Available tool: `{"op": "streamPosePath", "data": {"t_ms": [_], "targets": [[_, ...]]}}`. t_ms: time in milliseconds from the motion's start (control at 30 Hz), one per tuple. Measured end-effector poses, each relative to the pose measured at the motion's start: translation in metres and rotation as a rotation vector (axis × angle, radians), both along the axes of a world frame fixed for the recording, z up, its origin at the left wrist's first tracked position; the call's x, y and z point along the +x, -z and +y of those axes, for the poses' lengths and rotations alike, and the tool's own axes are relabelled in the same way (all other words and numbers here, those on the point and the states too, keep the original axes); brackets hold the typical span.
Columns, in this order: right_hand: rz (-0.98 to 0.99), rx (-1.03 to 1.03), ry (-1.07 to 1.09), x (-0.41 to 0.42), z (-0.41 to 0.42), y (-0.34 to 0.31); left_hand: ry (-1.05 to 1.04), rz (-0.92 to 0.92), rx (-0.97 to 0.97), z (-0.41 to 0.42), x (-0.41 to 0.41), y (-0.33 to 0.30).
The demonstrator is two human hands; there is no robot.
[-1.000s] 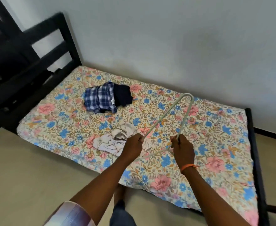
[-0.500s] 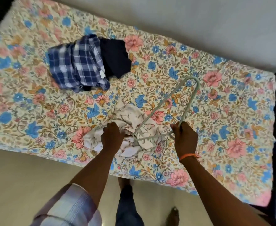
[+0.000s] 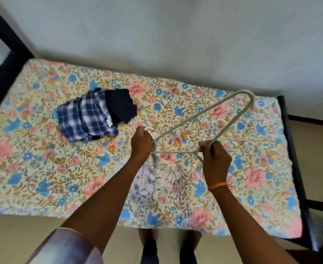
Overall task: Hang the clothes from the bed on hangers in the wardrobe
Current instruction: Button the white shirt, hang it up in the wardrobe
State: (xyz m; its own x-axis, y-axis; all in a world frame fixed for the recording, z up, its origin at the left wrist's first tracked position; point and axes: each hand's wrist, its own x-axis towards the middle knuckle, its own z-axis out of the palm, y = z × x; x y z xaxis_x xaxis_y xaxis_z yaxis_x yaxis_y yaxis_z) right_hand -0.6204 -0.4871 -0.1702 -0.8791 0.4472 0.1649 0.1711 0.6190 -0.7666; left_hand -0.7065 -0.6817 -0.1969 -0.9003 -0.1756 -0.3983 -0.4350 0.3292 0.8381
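My left hand (image 3: 142,143) grips the top of a pale cream patterned garment (image 3: 156,178), lifted off the bed so it hangs blurred below my fist. My right hand (image 3: 215,159) grips the grey-green hanger (image 3: 204,113) near its hook end; the hanger's far corner points away over the bed. The garment's gripped end sits right beside one hanger arm. A blue-and-white checked shirt (image 3: 86,116) and a dark navy garment (image 3: 121,105) lie bunched together on the floral bed sheet (image 3: 42,168). The wardrobe is out of view.
The bed's black headboard (image 3: 2,60) rises at the left and its black footboard (image 3: 296,168) runs down the right. A pale wall (image 3: 175,35) stands behind the bed. My legs and the beige floor (image 3: 14,241) are at the near edge.
My left hand has raised the cream garment off the sheet and up beside the hanger. The camera has pulled back, showing more wall and headboard.
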Motion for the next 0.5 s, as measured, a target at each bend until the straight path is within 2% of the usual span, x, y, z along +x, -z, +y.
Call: {"op": "streamPosePath", "data": {"t_ms": [200, 300, 367, 500], "targets": [[0.233, 0.025, 0.050, 0.016, 0.053, -0.118, 0.316, 0.325, -0.294, 0.043, 0.004, -0.153], [0.348, -0.002, 0.085, 0.029, 0.083, -0.172, 0.376, 0.486, -0.483, 0.074, 0.009, -0.215], [0.407, 0.017, 0.094, 0.033, 0.098, -0.196, 0.399, 0.588, -0.471, 0.095, 0.011, -0.245], [0.503, 0.164, 0.128, 0.039, 0.128, -0.229, 0.578, 0.724, -0.461, 0.132, 0.012, -0.289]]}}
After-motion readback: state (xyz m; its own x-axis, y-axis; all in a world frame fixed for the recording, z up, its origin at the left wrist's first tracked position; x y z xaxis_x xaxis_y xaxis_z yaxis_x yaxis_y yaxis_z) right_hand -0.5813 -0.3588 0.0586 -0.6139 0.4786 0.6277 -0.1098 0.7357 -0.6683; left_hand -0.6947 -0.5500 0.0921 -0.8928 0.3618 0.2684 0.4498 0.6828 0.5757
